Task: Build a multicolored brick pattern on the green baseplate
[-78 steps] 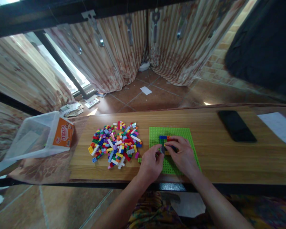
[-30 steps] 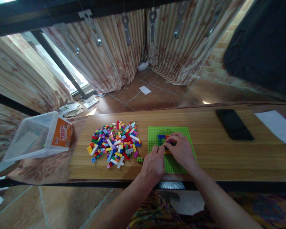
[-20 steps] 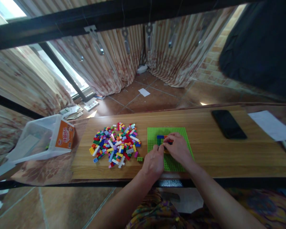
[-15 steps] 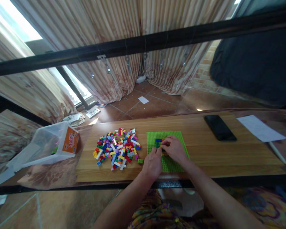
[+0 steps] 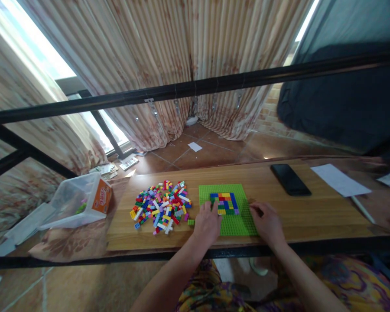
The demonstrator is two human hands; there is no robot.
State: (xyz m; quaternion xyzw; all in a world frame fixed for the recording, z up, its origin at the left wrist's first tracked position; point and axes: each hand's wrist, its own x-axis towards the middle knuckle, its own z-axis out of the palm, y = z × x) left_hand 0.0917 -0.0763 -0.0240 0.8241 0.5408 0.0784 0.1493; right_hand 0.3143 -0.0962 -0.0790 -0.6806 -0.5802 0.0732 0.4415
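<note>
A square green baseplate [image 5: 232, 228] lies on the wooden board, bearing a flat block of toy bricks [image 5: 233, 201] in blue, red, yellow, green and purple. My left hand [image 5: 208, 222] rests over the plate's left side, its fingers stretched out and touching the left end of the bricks. Some bricks there are hidden under the fingers. At the plate's right edge is my right hand [image 5: 268, 222], with its fingers curled in and thumb and fingertip close together. Whatever may be between them is too small to make out. A small green brick [image 5: 190, 222] lies just left of my left hand.
A pile of loose mixed bricks [image 5: 162, 206] spreads over the board [image 5: 123, 234] on the left. Beyond it stands a clear plastic box [image 5: 74, 203] with an orange label. On the right lie a black phone [image 5: 290, 179] and white paper [image 5: 339, 180]. A black rail [image 5: 182, 89] crosses behind.
My right hand has left the bricks and moved right to the plate's edge, uncovering the brick pattern. My left hand stays by the bricks, its fingers now stretched out. The view has tilted up slightly.
</note>
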